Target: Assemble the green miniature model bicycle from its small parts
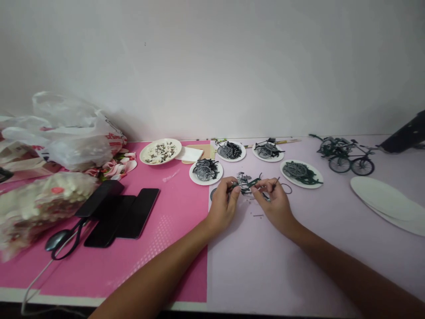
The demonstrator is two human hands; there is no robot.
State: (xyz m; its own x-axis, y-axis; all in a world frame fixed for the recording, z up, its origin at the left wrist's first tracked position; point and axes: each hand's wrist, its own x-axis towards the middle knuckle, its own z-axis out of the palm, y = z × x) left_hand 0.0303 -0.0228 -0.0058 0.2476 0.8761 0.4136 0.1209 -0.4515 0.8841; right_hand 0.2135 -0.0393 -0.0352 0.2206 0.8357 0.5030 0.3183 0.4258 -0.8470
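From the head view, I see the left hand [225, 199] pinching a small part, thumb and fingertips nearly closed; the right hand [272, 199] pinches a thin dark piece likewise. The small bicycle parts [245, 179] lie between and just beyond the fingertips, on the pale side of the table [252, 274], near the plate of green pieces [310, 182].

Green-grey bicycle parts [247, 180] clustered between left hand [223, 204] and right hand [275, 204]

Open lilac tabletop [308, 266] lies nearest; plates [300, 174] block the way beyond the hands [247, 195].
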